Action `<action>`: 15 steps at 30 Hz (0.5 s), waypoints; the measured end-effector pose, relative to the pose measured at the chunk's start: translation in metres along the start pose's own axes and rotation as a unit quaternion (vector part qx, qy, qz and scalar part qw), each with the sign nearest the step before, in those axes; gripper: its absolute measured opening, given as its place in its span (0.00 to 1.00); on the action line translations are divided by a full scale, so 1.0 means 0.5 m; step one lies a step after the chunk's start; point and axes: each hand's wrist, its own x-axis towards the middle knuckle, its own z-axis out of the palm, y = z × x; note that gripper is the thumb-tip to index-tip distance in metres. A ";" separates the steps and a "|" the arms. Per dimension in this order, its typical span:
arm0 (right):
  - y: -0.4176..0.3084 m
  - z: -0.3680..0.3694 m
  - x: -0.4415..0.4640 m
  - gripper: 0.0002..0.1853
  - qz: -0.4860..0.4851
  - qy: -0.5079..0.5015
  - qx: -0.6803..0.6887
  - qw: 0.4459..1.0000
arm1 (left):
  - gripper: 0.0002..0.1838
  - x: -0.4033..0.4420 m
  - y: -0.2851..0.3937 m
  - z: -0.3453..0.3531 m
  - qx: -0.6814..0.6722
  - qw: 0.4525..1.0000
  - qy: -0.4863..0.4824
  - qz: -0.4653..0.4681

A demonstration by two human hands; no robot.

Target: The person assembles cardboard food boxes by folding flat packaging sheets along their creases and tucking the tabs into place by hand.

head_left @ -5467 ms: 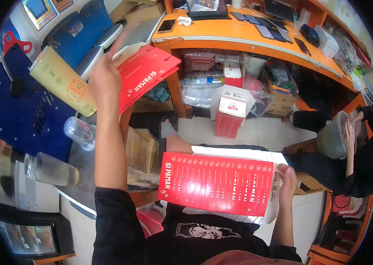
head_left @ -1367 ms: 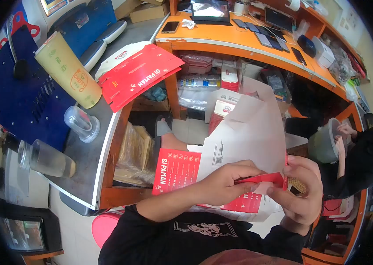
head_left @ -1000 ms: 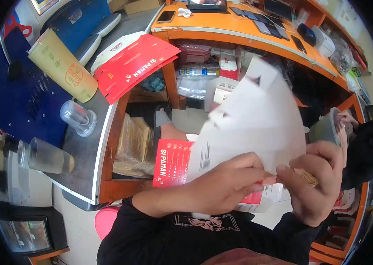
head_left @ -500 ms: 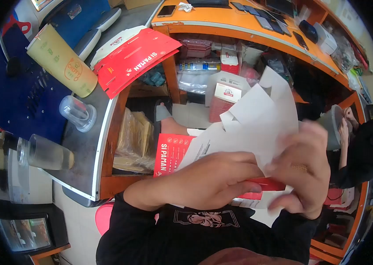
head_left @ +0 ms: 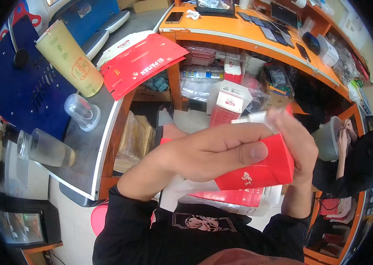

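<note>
A red and white carton (head_left: 257, 173), partly folded into shape, is between my two hands above my lap. My left hand (head_left: 217, 152) wraps over its near side, with the thumb pressed on the red face. On the carton's right side, my right hand (head_left: 296, 141) holds the edge, its fingers slightly blurred at the top. Below the carton, flat red printed sheets (head_left: 235, 197) rest on my lap, mostly covered. More flat red cartons (head_left: 144, 64) lie on the grey table at the left.
Beside me at left, the grey table (head_left: 87, 141) bears a tall cup (head_left: 69, 59), a clear plastic cup (head_left: 82, 112) and a lying jar (head_left: 52, 148). Ahead, a stack of finished boxes (head_left: 227, 108) stands under the orange counter (head_left: 239, 31). At right, another person's hands (head_left: 343, 137) hold a bucket (head_left: 326, 143).
The carton's large white side has turned down and away, and its red outer face now shows toward me. My left hand has moved over the carton; my right hand has risen.
</note>
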 end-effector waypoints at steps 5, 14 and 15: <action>-0.043 0.061 -0.025 0.31 0.009 0.194 0.036 0.980 | 0.19 0.046 -0.010 -0.027 -0.013 0.986 0.097 0.132; -0.091 0.067 -0.014 0.19 -0.025 -0.010 -0.075 0.997 | 0.18 0.086 -0.060 -0.006 0.155 0.914 0.278 0.253; -0.087 0.068 -0.020 0.18 -0.040 -0.002 -0.082 0.996 | 0.18 0.087 -0.061 -0.006 0.164 0.907 0.291 0.254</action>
